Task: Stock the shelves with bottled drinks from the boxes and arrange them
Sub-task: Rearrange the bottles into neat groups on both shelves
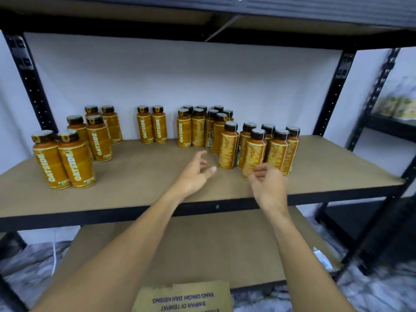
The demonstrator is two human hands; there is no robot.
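Observation:
Several orange OATSIDE bottles with black caps stand on the brown shelf board (139, 176). A pair of bottles (64, 161) is at the front left, more stand behind it, a pair (152, 124) sits mid-back, and a dense cluster (254, 152) fills the right. My left hand (195, 174) hovers over the shelf with fingers loosely spread, holding nothing, just left of the cluster. My right hand (267, 183) is in front of the nearest right bottle with fingers curled; I see nothing held in it.
A black metal frame post (333, 93) stands behind the right cluster. A lower shelf board (225, 244) lies beneath. A cardboard box flap (184, 298) with printed text is at the bottom centre. Another rack (387, 122) stands to the right.

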